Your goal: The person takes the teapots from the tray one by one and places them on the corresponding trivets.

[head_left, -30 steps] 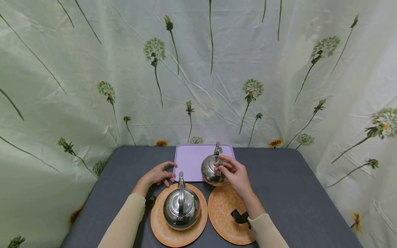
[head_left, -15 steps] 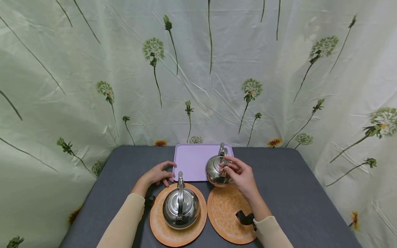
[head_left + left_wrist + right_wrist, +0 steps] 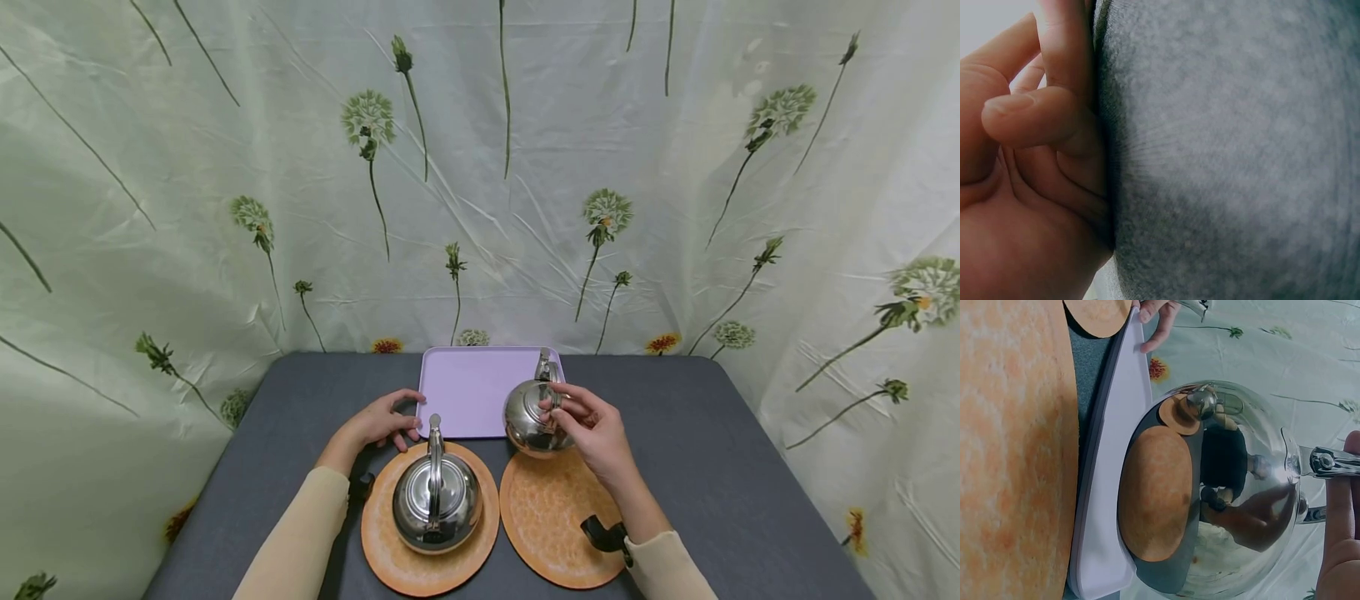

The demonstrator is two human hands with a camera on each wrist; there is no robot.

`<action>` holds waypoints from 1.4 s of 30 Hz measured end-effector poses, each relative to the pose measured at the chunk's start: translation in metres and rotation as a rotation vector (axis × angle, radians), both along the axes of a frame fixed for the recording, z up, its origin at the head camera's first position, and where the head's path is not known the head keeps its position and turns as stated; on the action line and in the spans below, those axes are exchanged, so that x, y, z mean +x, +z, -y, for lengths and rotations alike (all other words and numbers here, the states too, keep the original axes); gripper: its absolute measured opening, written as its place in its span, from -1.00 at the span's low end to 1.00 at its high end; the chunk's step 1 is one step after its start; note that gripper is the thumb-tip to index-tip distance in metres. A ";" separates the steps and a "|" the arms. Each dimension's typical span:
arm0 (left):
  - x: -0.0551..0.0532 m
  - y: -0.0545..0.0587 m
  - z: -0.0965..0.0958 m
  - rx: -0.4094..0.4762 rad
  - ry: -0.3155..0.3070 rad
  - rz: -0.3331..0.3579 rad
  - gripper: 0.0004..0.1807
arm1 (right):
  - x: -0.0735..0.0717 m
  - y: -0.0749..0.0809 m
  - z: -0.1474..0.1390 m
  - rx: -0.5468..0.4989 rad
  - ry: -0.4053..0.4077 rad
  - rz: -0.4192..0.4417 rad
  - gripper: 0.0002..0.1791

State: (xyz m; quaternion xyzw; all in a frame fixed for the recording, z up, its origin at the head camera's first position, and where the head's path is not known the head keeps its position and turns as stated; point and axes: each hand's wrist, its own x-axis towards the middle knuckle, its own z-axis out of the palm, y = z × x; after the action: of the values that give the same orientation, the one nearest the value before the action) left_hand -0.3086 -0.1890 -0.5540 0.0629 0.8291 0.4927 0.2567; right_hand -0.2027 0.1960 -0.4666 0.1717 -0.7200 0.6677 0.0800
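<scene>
My right hand (image 3: 600, 429) grips the handle of a shiny steel kettle (image 3: 528, 417). This kettle hangs over the right part of a lilac tray (image 3: 461, 392) and the rear of the right orange round mat (image 3: 555, 525). In the right wrist view the kettle's mirror-like body (image 3: 1229, 550) stands apart from the mat, with fingers under its handle (image 3: 1338, 462). My left hand (image 3: 378, 421) rests at the tray's left edge, its fingertips touching the rim. A second steel kettle (image 3: 437, 504) sits upright on the left orange round mat (image 3: 378, 533), its handle raised.
A dark grey cloth-covered table (image 3: 712, 475) lies beneath everything. Behind it hangs a pale curtain (image 3: 480, 167) printed with dandelions. The two mats lie nearly edge to edge in front of the tray.
My right hand has moved a little right and toward me with the kettle, from over the tray toward the right mat. The left hand and the other kettle have stayed put.
</scene>
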 end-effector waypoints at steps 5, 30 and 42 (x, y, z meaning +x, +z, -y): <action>0.000 0.002 0.000 -0.002 0.002 0.004 -0.50 | 0.005 0.000 -0.005 0.006 -0.002 0.001 -0.57; 0.000 -0.002 0.003 -0.003 -0.020 0.001 -0.48 | 0.036 -0.007 -0.030 -0.028 0.079 -0.095 -0.57; 0.000 -0.001 0.001 -0.003 -0.015 -0.003 -0.46 | 0.051 -0.014 -0.040 -0.083 0.114 -0.100 -0.58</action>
State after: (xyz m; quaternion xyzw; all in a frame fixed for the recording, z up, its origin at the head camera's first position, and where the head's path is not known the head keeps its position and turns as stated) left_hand -0.3087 -0.1903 -0.5548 0.0692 0.8298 0.4893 0.2594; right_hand -0.1514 0.2365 -0.4802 0.2421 -0.6756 0.6912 0.0846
